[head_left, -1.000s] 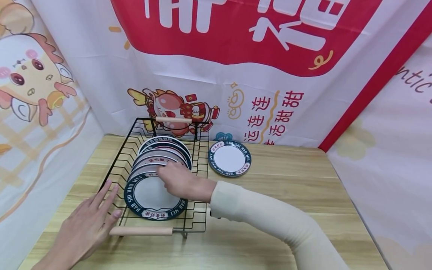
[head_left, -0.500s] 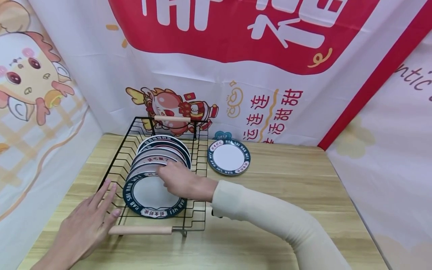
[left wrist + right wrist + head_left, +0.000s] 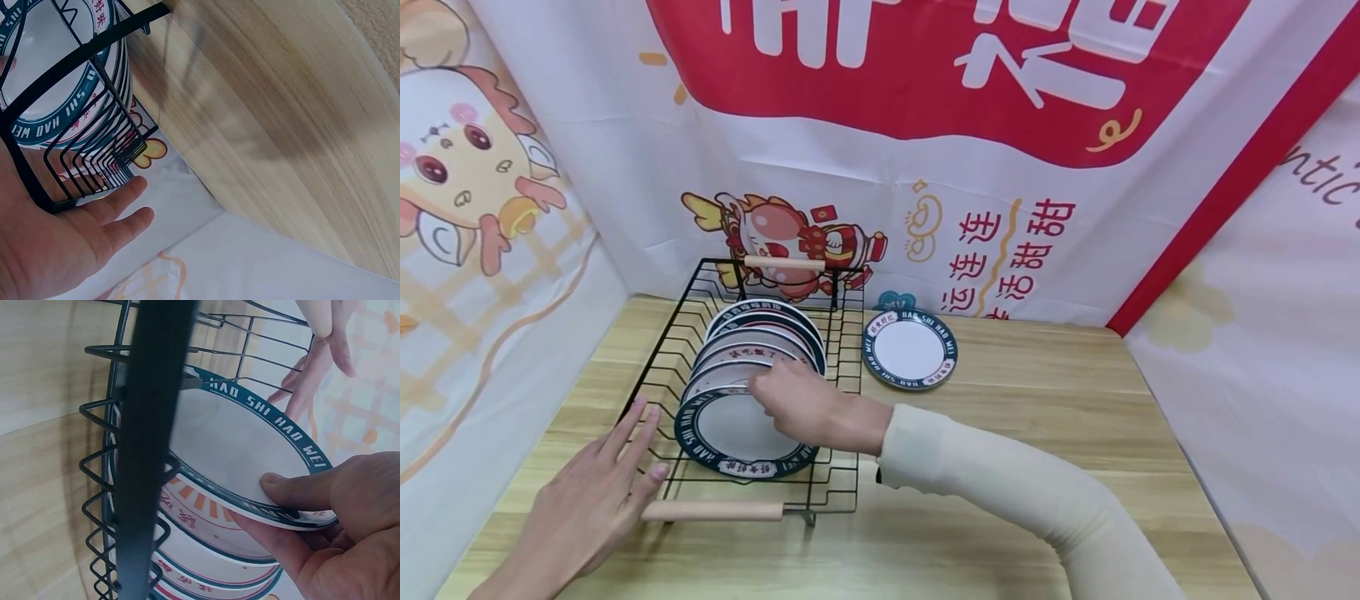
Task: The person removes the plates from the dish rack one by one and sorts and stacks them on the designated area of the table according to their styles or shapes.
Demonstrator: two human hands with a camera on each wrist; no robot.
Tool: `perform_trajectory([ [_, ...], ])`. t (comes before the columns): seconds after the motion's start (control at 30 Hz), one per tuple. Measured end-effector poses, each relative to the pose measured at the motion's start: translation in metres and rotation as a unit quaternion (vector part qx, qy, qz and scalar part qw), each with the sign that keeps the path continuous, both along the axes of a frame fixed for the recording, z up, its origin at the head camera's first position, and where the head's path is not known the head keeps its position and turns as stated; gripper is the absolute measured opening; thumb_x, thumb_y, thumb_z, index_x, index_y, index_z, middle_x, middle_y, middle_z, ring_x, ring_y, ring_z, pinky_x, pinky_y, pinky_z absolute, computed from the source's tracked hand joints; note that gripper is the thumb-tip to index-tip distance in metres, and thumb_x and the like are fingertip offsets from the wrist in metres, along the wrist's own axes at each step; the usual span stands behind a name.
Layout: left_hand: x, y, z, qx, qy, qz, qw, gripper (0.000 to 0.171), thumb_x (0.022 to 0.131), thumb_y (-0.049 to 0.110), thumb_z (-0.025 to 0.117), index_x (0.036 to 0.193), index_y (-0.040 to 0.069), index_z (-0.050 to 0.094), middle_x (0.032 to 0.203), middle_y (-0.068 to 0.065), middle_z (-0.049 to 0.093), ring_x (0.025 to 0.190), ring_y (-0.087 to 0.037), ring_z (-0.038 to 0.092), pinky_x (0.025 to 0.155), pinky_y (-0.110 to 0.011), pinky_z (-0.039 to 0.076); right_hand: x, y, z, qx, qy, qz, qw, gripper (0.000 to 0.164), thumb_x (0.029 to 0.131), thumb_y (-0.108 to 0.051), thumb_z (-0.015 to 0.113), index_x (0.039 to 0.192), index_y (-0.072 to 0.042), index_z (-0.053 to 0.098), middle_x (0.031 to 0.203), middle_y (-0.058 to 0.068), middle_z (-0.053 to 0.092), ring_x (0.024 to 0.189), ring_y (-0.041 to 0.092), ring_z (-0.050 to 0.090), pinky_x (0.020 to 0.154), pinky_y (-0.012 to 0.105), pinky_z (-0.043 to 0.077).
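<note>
In the head view, a plate with a dark teal lettered rim [image 3: 748, 429] stands tilted at the front of a black wire dish rack [image 3: 715, 511]. My right hand [image 3: 812, 406] pinches its upper right edge; the right wrist view shows the thumb on the white face [image 3: 231, 444] and fingers behind. Several more plates [image 3: 748, 337] stand in a row behind it. My left hand [image 3: 591, 500] rests against the rack's left front side with its fingers straight. In the left wrist view, the rack's bar [image 3: 87, 50] passes over that palm [image 3: 56, 250].
Right of the rack, another teal-rimmed plate [image 3: 910, 350] lies flat on the wooden table [image 3: 1000, 417]. A printed cloth [image 3: 865, 150] hangs behind the table, with more cloth at both sides. The rack has wooden handles at its front and back [image 3: 784, 262].
The front plate's lower edge has risen slightly and its tilt has changed a little, while my right wrist has shifted slightly right. My left hand and the rack stay put.
</note>
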State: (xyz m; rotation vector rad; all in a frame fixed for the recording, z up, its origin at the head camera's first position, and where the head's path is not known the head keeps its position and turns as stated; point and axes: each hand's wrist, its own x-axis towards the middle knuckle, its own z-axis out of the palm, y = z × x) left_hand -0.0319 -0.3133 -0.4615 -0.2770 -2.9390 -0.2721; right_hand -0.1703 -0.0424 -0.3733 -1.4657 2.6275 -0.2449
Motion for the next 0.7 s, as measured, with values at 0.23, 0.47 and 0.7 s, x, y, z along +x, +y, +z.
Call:
perform_trajectory([
  [0.23, 0.0, 0.001, 0.002, 0.001, -0.004, -0.001, 1.0, 0.073, 0.112, 0.044, 0.048, 0.171, 0.016, 0.017, 0.179, 0.0, 0.002, 0.131, -0.058, 0.05, 0.09, -0.076, 0.05, 0.001, 0.008, 0.012, -0.009, -0.015, 0.003, 1.0, 0.028, 0.096, 0.002, 0.072, 0.122, -0.009, 0.073, 0.105, 0.001, 0.076, 0.094, 0.01, 0.073, 0.074, 0.01, 0.056],
  [0.47, 0.001, 0.002, 0.003, -0.001, -0.008, -0.001, 1.0, 0.072, 0.112, 0.043, 0.048, 0.171, 0.014, 0.018, 0.179, 0.0, 0.0, 0.131, -0.058, 0.05, 0.088, -0.074, 0.051, 0.004, 0.017, 0.029, -0.019, 0.023, 0.008, 1.0, 0.023, 0.097, 0.0, 0.073, 0.118, -0.007, 0.075, 0.103, 0.002, 0.078, 0.092, 0.012, 0.075, 0.073, 0.01, 0.056],
  [0.7, 0.002, 0.002, 0.002, -0.002, -0.013, 0.0, 0.9999, 0.073, 0.112, 0.043, 0.048, 0.171, 0.015, 0.016, 0.179, 0.001, -0.001, 0.132, -0.058, 0.05, 0.087, -0.074, 0.052, 0.009, 0.03, 0.052, -0.048, 0.02, 0.0, 0.999, 0.019, 0.099, -0.003, 0.072, 0.118, -0.005, 0.075, 0.101, 0.006, 0.079, 0.086, 0.012, 0.076, 0.067, 0.008, 0.054],
])
